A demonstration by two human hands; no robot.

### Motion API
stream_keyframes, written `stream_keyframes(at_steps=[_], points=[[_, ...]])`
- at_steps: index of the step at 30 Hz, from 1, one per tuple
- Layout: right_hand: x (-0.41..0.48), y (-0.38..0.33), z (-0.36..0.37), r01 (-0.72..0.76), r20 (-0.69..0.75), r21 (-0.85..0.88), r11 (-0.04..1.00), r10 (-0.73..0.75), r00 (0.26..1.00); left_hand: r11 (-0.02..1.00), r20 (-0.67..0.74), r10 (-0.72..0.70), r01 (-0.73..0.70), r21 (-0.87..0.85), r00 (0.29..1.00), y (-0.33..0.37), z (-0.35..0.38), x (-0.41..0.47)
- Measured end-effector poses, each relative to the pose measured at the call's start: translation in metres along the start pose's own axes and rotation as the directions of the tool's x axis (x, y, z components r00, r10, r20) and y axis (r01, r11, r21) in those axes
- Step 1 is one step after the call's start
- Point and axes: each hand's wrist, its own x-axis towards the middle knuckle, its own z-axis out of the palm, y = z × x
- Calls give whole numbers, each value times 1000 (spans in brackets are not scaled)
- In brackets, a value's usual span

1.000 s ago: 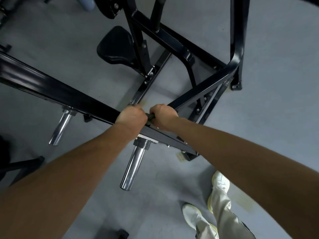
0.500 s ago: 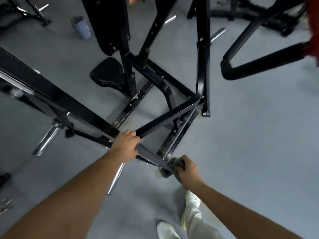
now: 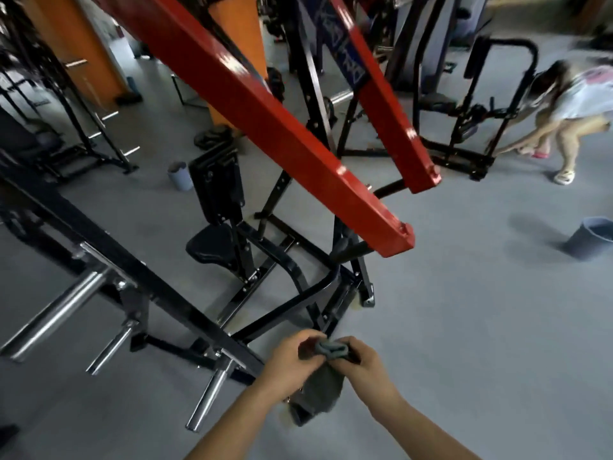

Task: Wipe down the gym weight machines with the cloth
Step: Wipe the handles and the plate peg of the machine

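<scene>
A grey cloth [image 3: 323, 388] hangs between my two hands, bunched at its top and drooping toward the floor. My left hand [image 3: 292, 363] grips the bunched top from the left. My right hand [image 3: 363, 365] grips it from the right. Both hands are off the machine, just in front of its near corner. The weight machine has a black frame [image 3: 132, 270], a black seat [image 3: 212, 247], a black back pad [image 3: 217, 185] and two red lever arms [image 3: 282, 117] overhead. Chrome weight pegs [image 3: 212, 396] stick out of the black beam toward me.
A grey bucket [image 3: 592, 239] stands on the floor at the right. A small grey cup [image 3: 179, 175] stands behind the machine. Another person [image 3: 570, 104] bends down by a black machine [image 3: 464, 127] at the far right. Open grey floor [image 3: 464, 327] lies to my right.
My left hand let go of the black beam and joined my right hand on the cloth. My right hand lifted the cloth off the frame's corner. The view rose, showing the red arms.
</scene>
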Motion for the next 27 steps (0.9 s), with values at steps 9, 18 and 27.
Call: stream_keyframes(at_steps=[9,18,27], points=[[-1,-57,-171,156,93,23,987,-158,983,982,-103,-19,-1,-189,995,126,87,21],[-2,-37,-371,150,-77,199,969,-137,988,931,-200,80,-144,-334,977,271,251,82],[63,-51,-445,228,-333,123,966,-176,927,886,-243,-3,-110,-450,970,324,308,168]])
